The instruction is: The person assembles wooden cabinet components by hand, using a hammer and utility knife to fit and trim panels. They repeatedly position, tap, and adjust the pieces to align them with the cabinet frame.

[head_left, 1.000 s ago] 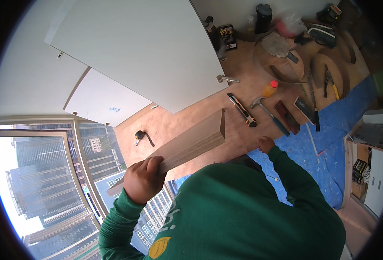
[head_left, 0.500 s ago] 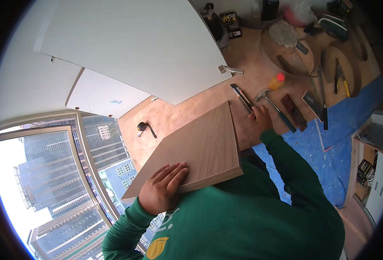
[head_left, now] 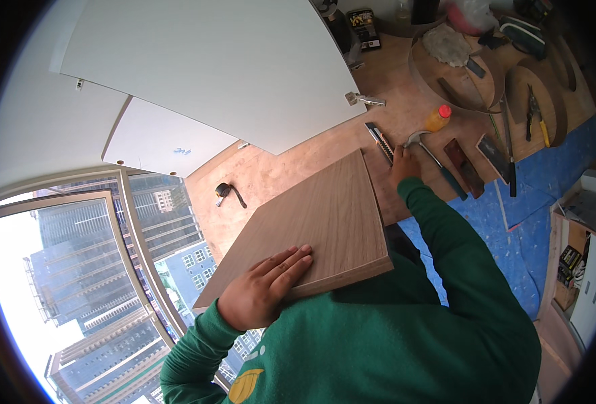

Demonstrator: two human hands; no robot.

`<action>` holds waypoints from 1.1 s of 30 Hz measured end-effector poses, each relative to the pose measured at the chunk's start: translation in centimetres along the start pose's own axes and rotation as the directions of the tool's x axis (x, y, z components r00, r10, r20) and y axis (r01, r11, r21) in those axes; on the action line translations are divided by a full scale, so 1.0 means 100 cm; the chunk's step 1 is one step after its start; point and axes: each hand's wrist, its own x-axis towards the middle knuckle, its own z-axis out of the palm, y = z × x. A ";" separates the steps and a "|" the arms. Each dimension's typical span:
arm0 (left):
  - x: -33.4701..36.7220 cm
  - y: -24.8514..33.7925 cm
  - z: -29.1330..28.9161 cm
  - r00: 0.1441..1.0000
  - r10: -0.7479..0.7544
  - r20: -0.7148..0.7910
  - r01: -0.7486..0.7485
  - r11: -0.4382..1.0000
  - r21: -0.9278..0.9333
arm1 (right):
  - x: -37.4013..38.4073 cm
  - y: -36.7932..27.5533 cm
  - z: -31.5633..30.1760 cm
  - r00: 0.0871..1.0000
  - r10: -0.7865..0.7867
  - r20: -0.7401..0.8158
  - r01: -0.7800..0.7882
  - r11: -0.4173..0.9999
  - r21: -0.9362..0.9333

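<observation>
A flat, thick wood-grain panel [head_left: 304, 225] lies in front of me, its near edge close to my body. My left hand [head_left: 261, 289] rests on the panel's near left part, fingers stretched out flat. Beyond the panel's right edge, my right hand [head_left: 405, 166] has its fingers curled at the near end of a black utility knife [head_left: 379, 143]. The knife still lies along the wooden worktop, and my fingers partly hide its handle end. A claw hammer [head_left: 439, 166] with a dark green handle lies just right of that hand.
On the worktop [head_left: 271, 176] are a tape measure [head_left: 224, 193], an orange bottle with a red cap [head_left: 438, 118], a reddish-brown block [head_left: 464, 167], pliers [head_left: 533, 114] and coiled edging strip [head_left: 416, 67]. A large white panel [head_left: 210, 60] stands at the left. Blue sheeting [head_left: 523, 236] lies at the right.
My right hand has moved forward and left, closer in on the utility knife's handle end. My left hand stays flat on the panel. The view has shifted slightly.
</observation>
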 end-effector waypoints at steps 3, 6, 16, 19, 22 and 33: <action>-0.003 -0.001 0.001 0.999 0.039 -0.037 -0.036 0.996 0.080 | -0.001 0.002 -0.005 0.998 0.024 0.056 -0.027 0.998 0.065; -0.007 -0.002 0.001 0.966 0.170 -0.193 -0.122 0.964 0.236 | -0.004 0.006 -0.008 0.995 0.025 0.097 -0.033 0.996 0.083; -0.008 -0.003 0.001 0.967 0.190 -0.172 -0.157 0.970 0.185 | -0.017 0.014 -0.006 0.996 0.046 0.076 -0.061 0.976 0.211; -0.007 -0.010 0.002 0.984 0.117 -0.130 -0.122 0.992 -0.026 | -0.019 0.014 -0.012 0.986 0.063 0.155 -0.100 0.964 0.245; -0.008 -0.016 0.006 0.988 0.123 -0.096 -0.138 0.976 -0.168 | -0.023 0.012 -0.018 0.991 0.043 0.128 -0.077 0.958 0.276; 0.073 -0.006 0.016 0.954 0.287 -0.085 -0.296 0.858 -0.419 | -0.026 0.003 -0.021 0.955 0.146 0.259 -0.232 0.912 0.340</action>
